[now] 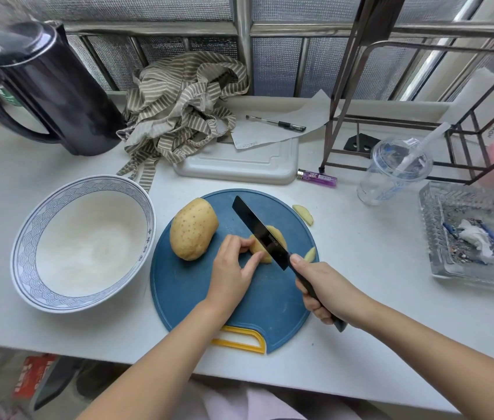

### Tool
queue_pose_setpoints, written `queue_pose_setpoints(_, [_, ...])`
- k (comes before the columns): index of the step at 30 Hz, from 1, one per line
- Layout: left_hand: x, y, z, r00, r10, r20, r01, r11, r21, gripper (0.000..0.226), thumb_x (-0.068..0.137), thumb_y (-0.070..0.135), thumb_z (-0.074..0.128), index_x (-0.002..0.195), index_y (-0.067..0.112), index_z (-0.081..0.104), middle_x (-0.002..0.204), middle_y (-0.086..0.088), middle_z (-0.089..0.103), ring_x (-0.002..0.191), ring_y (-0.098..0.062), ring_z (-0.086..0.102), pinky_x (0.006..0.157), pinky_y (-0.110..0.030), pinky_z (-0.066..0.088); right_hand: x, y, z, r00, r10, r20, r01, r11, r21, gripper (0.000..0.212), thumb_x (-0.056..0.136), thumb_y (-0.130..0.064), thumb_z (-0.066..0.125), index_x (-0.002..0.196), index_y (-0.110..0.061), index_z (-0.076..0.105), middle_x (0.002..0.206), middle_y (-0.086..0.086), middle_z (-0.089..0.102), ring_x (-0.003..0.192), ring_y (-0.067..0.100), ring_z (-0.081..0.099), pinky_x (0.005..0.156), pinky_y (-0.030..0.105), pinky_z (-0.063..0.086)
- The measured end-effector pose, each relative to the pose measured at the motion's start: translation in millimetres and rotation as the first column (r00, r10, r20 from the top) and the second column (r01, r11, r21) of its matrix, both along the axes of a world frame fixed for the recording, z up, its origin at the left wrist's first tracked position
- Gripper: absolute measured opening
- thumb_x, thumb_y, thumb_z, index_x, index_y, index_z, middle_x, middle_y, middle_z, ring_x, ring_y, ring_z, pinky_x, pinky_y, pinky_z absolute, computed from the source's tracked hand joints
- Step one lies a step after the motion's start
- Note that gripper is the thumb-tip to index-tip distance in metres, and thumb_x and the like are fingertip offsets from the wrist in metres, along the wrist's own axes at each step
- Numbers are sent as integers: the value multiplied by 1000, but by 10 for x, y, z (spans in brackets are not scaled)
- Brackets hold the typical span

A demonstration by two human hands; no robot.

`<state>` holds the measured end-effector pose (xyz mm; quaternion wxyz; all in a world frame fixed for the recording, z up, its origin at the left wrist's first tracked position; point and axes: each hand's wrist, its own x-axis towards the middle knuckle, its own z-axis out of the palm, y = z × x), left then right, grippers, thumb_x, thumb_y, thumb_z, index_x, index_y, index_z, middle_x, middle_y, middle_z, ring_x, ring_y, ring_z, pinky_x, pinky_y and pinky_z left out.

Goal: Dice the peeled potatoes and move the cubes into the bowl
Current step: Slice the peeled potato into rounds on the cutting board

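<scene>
Left fingers (253, 262) curling onto the potato piece (281, 237), thumb and fingertips pinching its near-left end. Left hand (232, 274) hovering low over the board (197, 301), can't tell if it's touching. Right hand (326, 287) wrapping tight around the knife (259, 230) handle, thumb lying up by the blade heel. Blade lying across the piece, tip pointing far-left; cut depth, can't tell. Whole potato (192, 228) sitting on the board just left of the piece, apart from it. One slice (310, 254) lying just beside the right thumb, another slice (303, 214) hanging over the board's far-right edge. Bowl (29, 237) standing just left of the board on the counter (376, 268).
</scene>
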<state>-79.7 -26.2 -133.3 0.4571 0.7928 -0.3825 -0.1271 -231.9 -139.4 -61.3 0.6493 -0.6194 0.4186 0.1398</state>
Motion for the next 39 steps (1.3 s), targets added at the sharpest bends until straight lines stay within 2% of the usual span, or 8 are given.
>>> queue_pose_setpoints(4, [10, -7, 9, 999, -3, -41, 2, 1000, -12, 17, 82, 12, 75, 90, 6, 60, 92, 0, 57, 86, -8, 64, 81, -23, 54, 19, -23, 10, 1000, 19, -22, -19, 1000, 8, 53, 97, -64, 31, 67, -21, 31, 55, 6, 31, 45, 18, 24, 45, 24, 25])
queue_pose_setpoints(9, [28, 2, -8, 1000, -6, 17, 6, 1000, 5, 17, 81, 15, 76, 87, 6, 62, 87, 0, 60, 80, -12, 63, 75, -24, 53, 75, 11, -15, 1000, 20, -24, -20, 1000, 15, 53, 99, -62, 29, 68, -19, 31, 54, 6, 30, 42, 17, 24, 41, 20, 27])
queue_pose_setpoints(13, [41, 6, -23, 998, 10, 69, -12, 1000, 24, 18, 80, 18, 77, 86, 8, 63, 80, 4, 56, 71, -7, 51, 66, -11, 40, 129, 103, -130, 1000, -16, -8, 16, 1000, -15, 51, 100, -58, 30, 68, -18, 31, 49, 1, 29, 38, 14, 22, 39, 19, 23])
queue_pose_setpoints(18, [25, 2, -34, 999, 17, 51, -18, 1000, 14, 19, 80, 18, 77, 89, 7, 64, 82, 5, 54, 71, -4, 48, 67, -6, 37, 157, 173, -276, 997, -70, 13, 70, 997, -40, 49, 100, -56, 34, 71, -16, 31, 46, -7, 25, 38, 11, 20, 42, 20, 18])
queue_pose_setpoints(22, [8, 5, -18, 999, 15, 28, -16, 1000, 13, 20, 82, 18, 76, 92, 6, 63, 86, 4, 53, 78, 2, 49, 69, -7, 38, 135, 121, -272, 996, -84, -5, 84, 996, 24, 53, 98, -62, 33, 67, -18, 32, 52, 1, 26, 42, 14, 19, 42, 21, 19])
queue_pose_setpoints(26, [-10, 4, 24, 1000, 20, 10, -20, 1000, 2, 19, 82, 17, 75, 94, 7, 64, 85, 8, 52, 81, 5, 50, 69, -5, 38, 75, 76, -275, 995, -93, 17, 91, 992, 92, 54, 95, -65, 35, 67, -18, 37, 52, 2, 33, 43, 15, 24, 42, 22, 22])
queue_pose_setpoints(33, [-22, 7, 33, 998, 65, -10, -65, 998, 6, 19, 79, 20, 78, 92, 12, 65, 82, 11, 52, 80, 2, 50, 68, -8, 37, 8, 70, -171, 984, -147, 102, 141, 988, 64, 52, 95, -61, 38, 70, -15, 37, 55, 5, 29, 45, 16, 21, 44, 24, 20])
queue_pose_setpoints(39, [-29, 4, 24, 998, 54, 21, -54, 998, 11, 16, 80, 19, 76, 94, 15, 68, 84, 14, 53, 80, 3, 50, 70, -7, 37, -43, -13, -71, 994, -75, 75, 72, 996, 46, 52, 94, -64, 38, 71, -17, 37, 56, 5, 31, 43, 15, 24, 41, 19, 24])
